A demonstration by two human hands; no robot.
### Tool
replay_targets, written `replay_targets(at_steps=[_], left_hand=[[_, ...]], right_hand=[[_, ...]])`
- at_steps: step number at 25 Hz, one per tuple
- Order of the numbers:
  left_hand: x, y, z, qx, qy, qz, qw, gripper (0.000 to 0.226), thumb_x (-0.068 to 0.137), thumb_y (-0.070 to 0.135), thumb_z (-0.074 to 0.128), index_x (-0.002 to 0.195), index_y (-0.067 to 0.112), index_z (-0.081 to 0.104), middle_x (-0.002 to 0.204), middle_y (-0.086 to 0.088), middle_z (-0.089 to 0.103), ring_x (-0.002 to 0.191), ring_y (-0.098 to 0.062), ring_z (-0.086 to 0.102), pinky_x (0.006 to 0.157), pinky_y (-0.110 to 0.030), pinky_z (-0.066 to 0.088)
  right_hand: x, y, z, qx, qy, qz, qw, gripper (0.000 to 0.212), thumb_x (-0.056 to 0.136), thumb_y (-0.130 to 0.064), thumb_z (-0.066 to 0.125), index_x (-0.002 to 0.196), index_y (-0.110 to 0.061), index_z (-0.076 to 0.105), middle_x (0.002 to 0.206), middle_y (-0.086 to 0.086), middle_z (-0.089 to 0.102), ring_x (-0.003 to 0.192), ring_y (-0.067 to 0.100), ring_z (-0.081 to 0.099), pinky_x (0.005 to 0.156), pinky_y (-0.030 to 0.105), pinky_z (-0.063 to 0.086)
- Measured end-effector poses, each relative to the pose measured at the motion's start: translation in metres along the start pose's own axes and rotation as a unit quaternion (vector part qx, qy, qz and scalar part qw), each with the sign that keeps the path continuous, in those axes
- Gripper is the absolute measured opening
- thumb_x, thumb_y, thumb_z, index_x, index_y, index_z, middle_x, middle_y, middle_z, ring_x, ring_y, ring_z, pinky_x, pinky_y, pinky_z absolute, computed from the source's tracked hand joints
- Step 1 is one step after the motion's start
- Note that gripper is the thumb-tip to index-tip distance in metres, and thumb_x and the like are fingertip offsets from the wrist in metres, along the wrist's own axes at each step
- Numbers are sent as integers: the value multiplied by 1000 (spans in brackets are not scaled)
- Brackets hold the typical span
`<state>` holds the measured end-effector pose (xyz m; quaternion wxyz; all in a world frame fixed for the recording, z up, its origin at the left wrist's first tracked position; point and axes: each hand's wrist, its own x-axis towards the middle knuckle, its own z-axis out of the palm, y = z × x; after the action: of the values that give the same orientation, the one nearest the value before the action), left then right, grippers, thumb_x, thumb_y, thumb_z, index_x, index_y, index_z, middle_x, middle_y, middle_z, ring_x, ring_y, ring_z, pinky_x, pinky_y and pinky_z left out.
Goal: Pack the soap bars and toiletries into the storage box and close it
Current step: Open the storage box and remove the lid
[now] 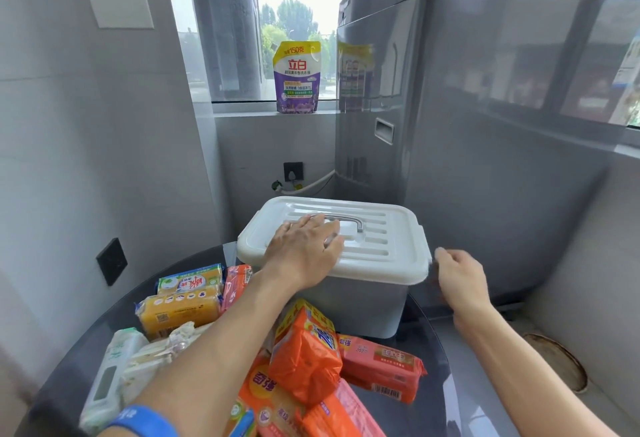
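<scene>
A grey storage box [367, 301] with a white lid [388, 242] stands closed on a dark round table [429, 360]. My left hand [304, 246] lies flat on the lid, its fingers by the grey handle [346, 220]. My right hand [457, 274] is curled at the lid's right edge, at its side latch; it is blurred. Wrapped soap bars lie in front of the box: yellow ones [180, 308], an orange pack [304, 353], a pink-orange bar [381, 367]. White toiletry packs [114, 367] lie at the front left.
A purple and yellow detergent pouch [298, 76] stands on the window sill. A tall grey washing machine [485, 125] rises right behind the box. Tiled walls with black sockets [111, 261] close in on the left and the back.
</scene>
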<state>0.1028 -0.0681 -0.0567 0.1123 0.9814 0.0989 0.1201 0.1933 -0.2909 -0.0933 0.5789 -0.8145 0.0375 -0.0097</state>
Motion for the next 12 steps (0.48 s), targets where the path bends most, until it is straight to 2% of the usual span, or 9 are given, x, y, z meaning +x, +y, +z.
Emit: replay_targets(at_steps=[1,2,4,6,8,9,11,12], left_hand=[[0,1,-2,-8,-3,2,1000,50,97,51,27,144,37,40,159,6,28,147,-17,20,117,-44,13],[1,1,-7,-25,-12,1,1000,48,96,51,32,140,36,45,157,6,32,145,-19,23,116,-45,15],[2,-3,-19,-52,-45,-16,998,44,91,55,41,130,39,52,152,7,39,142,-22,28,114,-46,20],[0,-8,-24,-39,-78,-42,995,52,86,66,40,135,48,45,156,11,31,146,-23,19,116,-52,12],[-5,-13,-21,-7,-75,-49,996,58,85,72,34,140,52,37,160,10,24,148,-22,12,115,-55,8],[-7,-15,-20,0,-60,-41,997,57,86,71,33,140,52,38,159,9,26,147,-23,15,115,-56,10],[-7,-14,-18,-19,-17,0,1000,47,91,61,36,130,42,53,148,4,44,140,-26,31,110,-56,24],[-7,-11,-18,-34,8,34,999,40,93,54,40,120,34,61,135,2,55,130,-26,41,104,-53,34]], right_hand=[[-5,-14,-2,-9,8,-68,998,28,92,-34,48,109,-18,62,108,-2,65,81,12,59,74,32,44],[-11,-24,-2,-32,-23,-130,991,34,93,-37,48,123,-23,58,118,-9,59,88,6,58,77,28,41],[-27,-32,6,-118,-113,-204,965,43,96,-38,47,137,-26,48,139,-9,46,113,15,52,83,30,33],[-39,-27,14,-209,-109,-229,945,43,98,-38,42,139,-24,46,152,-2,35,123,28,46,83,36,33],[-51,-23,12,-349,-71,-260,898,39,98,-35,37,133,-25,48,150,5,37,120,37,45,85,41,38],[-53,-21,10,-393,-56,-271,877,35,96,-33,36,128,-25,50,144,7,42,116,39,45,85,44,41],[-56,-26,9,-395,-11,-269,879,32,94,-34,37,117,-24,56,128,8,54,113,38,43,86,47,40],[-57,-29,9,-379,7,-273,884,31,94,-34,39,112,-23,61,124,8,57,119,36,42,90,48,38]])
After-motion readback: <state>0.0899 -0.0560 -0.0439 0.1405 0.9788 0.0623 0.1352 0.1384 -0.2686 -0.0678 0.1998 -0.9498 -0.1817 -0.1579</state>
